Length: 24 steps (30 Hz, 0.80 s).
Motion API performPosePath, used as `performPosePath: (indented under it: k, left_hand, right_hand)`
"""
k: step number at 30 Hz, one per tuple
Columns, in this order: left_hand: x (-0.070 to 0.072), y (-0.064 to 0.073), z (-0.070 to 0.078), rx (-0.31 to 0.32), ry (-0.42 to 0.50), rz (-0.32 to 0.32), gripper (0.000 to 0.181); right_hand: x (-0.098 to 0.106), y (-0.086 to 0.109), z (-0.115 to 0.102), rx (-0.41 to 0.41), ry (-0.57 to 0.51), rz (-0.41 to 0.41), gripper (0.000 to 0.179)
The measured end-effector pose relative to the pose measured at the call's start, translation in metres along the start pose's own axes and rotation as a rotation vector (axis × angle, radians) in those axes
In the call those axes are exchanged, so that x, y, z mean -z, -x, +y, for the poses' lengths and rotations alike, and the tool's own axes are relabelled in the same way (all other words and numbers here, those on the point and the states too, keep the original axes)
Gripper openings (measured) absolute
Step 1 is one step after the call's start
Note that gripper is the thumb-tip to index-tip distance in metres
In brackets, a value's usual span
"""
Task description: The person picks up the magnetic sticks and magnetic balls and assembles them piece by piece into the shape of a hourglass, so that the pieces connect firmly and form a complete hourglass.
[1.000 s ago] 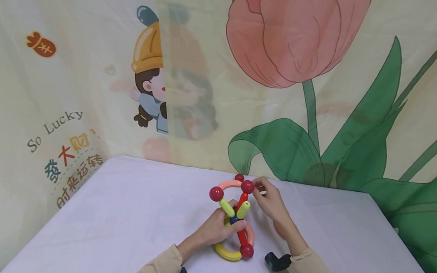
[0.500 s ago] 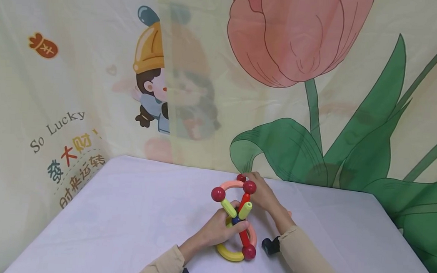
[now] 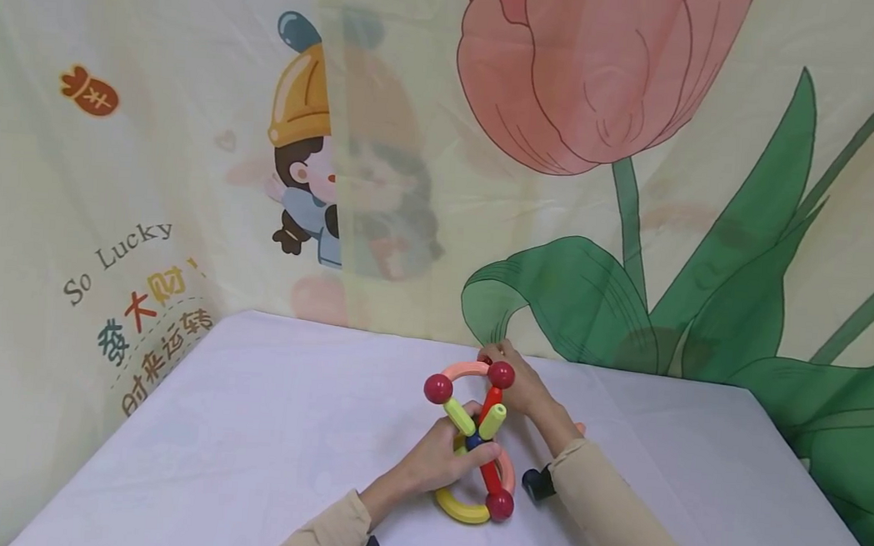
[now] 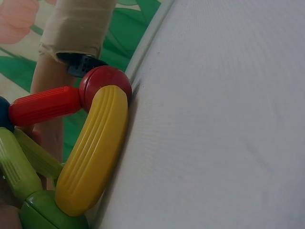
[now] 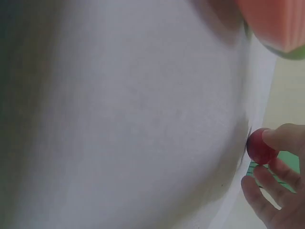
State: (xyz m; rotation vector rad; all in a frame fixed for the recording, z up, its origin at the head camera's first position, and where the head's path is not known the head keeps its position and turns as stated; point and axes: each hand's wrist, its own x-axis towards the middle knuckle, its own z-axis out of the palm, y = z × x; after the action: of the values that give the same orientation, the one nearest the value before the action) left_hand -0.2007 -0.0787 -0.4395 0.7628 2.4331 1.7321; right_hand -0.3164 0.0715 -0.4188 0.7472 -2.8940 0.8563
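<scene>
My left hand (image 3: 429,458) grips the middle of a magnetic stick-and-ball structure (image 3: 490,477) around its blue ball (image 3: 477,441). The structure stands on the table, with a red ball (image 3: 500,505) and a curved yellow rod (image 3: 462,508) low down. Higher up, yellow-green rods (image 3: 493,422) and a red rod fan out, and a curved pink rod (image 3: 466,369) links two red balls at the top. Behind it, my right hand (image 3: 526,387) pinches a separate red ball (image 5: 257,147) between thumb and fingers, low over the table. A green ball (image 4: 47,212) joins rods in the left wrist view.
A pink piece (image 5: 281,21) with green beneath it shows close up in the right wrist view; in the head view a pink bit (image 3: 581,428) peeks out beside the right forearm. White cloth covers the table (image 3: 247,428), and a printed curtain (image 3: 398,179) hangs behind its far edge.
My right hand has moved left and away from me, from beside the structure's top to the red ball behind it, which it now pinches. The left hand keeps its grip on the structure.
</scene>
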Motion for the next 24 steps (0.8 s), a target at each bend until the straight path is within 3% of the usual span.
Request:
performPosePath:
  k: [6,13,24]
  left_hand:
    - [0.0003,0.0008,0.0009,-0.027,0.015,-0.003,0.033]
    - [0.0003,0.0007,0.0005,-0.027,0.032,-0.006,0.033]
    - [0.0005,0.0014,0.0002,-0.029,0.020,0.002,0.035]
  right_hand:
    - [-0.0015,-0.0018,-0.0011,-0.034,0.051,0.026,0.033]
    - [-0.0034,-0.0014,0.0026,-0.090,-0.070,-0.011,0.030]
    - [0.0040,0.0051,0.0027,-0.047,-0.174,0.027,0.036]
